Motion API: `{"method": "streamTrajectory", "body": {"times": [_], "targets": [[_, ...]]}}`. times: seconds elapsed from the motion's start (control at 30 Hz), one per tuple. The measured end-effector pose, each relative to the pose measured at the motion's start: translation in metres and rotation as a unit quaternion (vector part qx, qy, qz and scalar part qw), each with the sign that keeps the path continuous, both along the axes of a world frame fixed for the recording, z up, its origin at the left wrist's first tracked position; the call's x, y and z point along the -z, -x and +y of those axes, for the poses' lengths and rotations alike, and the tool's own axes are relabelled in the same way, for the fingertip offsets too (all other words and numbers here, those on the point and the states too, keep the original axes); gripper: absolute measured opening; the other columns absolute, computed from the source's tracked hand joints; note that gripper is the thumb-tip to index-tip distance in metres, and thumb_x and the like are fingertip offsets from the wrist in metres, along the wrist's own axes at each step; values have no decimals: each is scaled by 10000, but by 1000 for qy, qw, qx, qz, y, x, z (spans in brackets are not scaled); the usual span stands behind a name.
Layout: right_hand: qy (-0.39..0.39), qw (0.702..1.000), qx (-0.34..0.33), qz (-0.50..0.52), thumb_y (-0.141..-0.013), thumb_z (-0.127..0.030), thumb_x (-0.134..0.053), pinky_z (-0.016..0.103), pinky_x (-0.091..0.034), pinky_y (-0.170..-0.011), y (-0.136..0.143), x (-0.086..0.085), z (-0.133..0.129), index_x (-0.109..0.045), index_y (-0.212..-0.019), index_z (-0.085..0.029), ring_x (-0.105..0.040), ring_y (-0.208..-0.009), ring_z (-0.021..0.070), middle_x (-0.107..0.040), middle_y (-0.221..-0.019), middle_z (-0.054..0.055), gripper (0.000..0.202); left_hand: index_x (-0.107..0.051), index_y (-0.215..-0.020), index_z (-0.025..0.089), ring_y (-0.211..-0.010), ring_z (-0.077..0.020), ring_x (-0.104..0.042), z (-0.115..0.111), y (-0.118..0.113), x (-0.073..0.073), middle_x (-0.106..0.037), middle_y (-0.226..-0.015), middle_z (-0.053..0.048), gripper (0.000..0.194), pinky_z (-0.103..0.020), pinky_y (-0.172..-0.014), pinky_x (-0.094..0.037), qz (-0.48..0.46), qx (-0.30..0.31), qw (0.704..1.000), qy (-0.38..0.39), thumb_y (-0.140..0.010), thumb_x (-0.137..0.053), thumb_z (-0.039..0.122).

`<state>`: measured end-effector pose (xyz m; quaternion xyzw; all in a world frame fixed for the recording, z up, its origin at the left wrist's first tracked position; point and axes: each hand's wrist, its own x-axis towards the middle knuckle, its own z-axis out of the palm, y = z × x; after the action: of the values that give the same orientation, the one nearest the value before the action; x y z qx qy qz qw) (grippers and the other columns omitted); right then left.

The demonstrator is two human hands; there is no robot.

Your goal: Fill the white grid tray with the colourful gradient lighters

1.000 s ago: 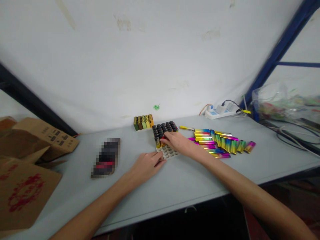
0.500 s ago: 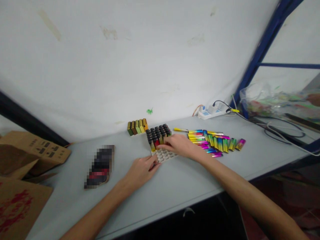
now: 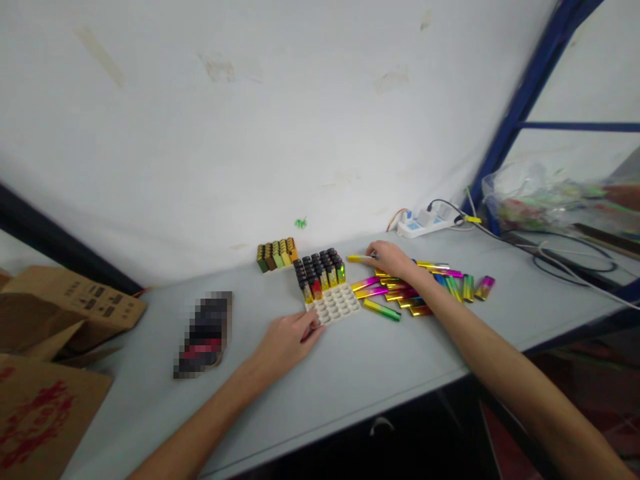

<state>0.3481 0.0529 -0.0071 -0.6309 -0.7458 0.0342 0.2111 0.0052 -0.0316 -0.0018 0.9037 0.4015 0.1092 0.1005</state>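
left hand at centre of frame, fingers on near left corner of pale tray; can't tell if pinching. black-topped lighters upright in tray's far rows. right hand, right of centre, fingertips at end of yellow stick; can't tell whether grasped. shiny loose pieces scattered right of tray, on grey table.

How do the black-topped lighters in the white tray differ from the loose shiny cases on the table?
The lighters stand upright; the shiny cases mostly lie flat. The lighters form rows in the tray, while the cases spread loosely over the table. The lighters have black tops; the cases look metallic throughout. Both groups include yellow and green.
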Motion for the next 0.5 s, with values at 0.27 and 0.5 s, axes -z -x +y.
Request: {"method": "streamTrajectory", "body": {"times": [0.27, 0.5], "targets": [[-59, 926, -19, 372, -827, -490, -760, 308, -510, -701, 4, -31, -19, -734, -1053, -160, -643, -729, 184, -736, -867, 61, 401, -573, -842, 224, -604, -164, -583, 0, 0, 0, -600, -673, 22, 210, -259, -624, -379, 13, -3, 1000, -4, -998, -526, 355], [-8, 830, -121, 544, -868, -559, -710, 284, -513, -789, 42, -49, -47, -647, -857, -186, -609, -863, 159, -664, -893, 21, 378, -578, -856, 224, -602, -158, -588, -1, -2, -2, -603, -671, 24, 189, -250, -610, -389, 24, -2, 1000, -7, -997, -514, 333]]}}
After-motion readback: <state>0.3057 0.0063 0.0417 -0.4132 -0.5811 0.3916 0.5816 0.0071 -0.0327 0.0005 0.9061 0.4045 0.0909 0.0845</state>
